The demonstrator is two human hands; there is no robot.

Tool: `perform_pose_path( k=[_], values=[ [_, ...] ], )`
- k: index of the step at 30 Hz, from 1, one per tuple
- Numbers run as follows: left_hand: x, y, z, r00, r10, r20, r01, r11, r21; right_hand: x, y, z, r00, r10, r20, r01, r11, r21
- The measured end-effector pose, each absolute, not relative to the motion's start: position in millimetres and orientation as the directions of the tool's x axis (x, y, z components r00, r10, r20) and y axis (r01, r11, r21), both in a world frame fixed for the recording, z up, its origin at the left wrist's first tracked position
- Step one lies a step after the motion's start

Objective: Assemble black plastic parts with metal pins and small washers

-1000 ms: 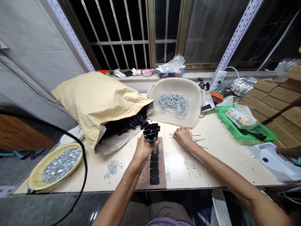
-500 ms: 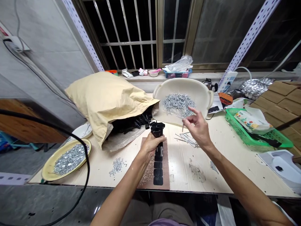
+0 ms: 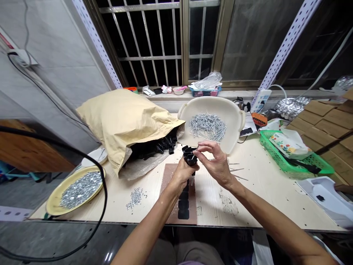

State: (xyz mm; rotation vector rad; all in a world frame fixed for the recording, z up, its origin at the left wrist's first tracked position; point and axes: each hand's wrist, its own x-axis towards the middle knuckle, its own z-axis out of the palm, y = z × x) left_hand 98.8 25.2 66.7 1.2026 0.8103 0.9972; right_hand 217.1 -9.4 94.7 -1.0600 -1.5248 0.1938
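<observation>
My left hand (image 3: 185, 172) is closed around a stack of black plastic parts (image 3: 190, 156), held upright over the brown mat; a few thin metal ends stick out beneath it. At the top of the stack, my right hand (image 3: 215, 162) pinches a thin metal rod, like a long screw or nail, mostly hidden by the fingers. More such rods (image 3: 237, 170) lie loose on the table behind the right wrist. Flat black rounded squares (image 3: 183, 204) lie in a row on the mat (image 3: 168, 180). A heap of rods (image 3: 207, 127) fills part of the cream basin (image 3: 233, 117).
A tan sack (image 3: 121, 114) opens toward me, with black plastic parts (image 3: 162, 145) spilling out. On the left, a yellow plate (image 3: 52, 206) holds small metal washers; a small pile of metal bits (image 3: 135, 198) lies nearby. A green basket (image 3: 278, 158) and cardboard boxes (image 3: 320, 121) stand right.
My right hand has moved left from beside the loose rods to the top of the black stack, bringing a rod with it. The left hand keeps its hold, and the stack is tilted more toward me.
</observation>
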Motion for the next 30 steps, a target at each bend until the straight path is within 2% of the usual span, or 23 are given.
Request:
perform_pose_path(
  k=[4, 7, 15, 18, 21, 23, 27, 30],
  values=[
    [101, 24, 70, 0.354, 0.931, 0.088, -0.236, -0.002, 0.972, 216, -12, 94, 0.079, 0.661, 0.746, 0.585, 0.575, -0.572],
    [98, 21, 70, 0.315, 0.945, 0.086, -0.242, -0.008, 0.97, 218, -17, 100, 0.085, 0.625, 0.776, 0.587, 0.598, -0.546],
    [75, 34, 74, 0.106, 0.988, 0.111, -0.225, -0.085, 0.971, 231, -20, 87, 0.382, 0.55, 0.742, 0.481, 0.567, -0.668],
    [65, 48, 72, 0.09, 0.996, 0.014, -0.292, 0.013, 0.956, 234, -18, 74, 0.446, 0.582, 0.68, 0.455, 0.507, -0.732],
    [56, 65, 72, 0.132, 0.985, -0.113, -0.335, 0.152, 0.93, 238, -14, 65, 0.429, 0.66, 0.617, 0.463, 0.426, -0.777],
    [53, 79, 71, 0.119, 0.99, -0.07, -0.278, 0.101, 0.955, 241, -12, 61, 0.389, 0.705, 0.593, 0.476, 0.398, -0.784],
    [64, 112, 63, 0.11, 0.982, 0.153, -0.038, -0.15, 0.988, 244, -14, 58, 0.378, 0.74, 0.556, 0.456, 0.375, -0.808],
    [77, 134, 52, 0.176, 0.978, 0.115, -0.01, -0.115, 0.993, 247, -18, 55, 0.384, 0.756, 0.53, 0.463, 0.339, -0.819]
  ],
)
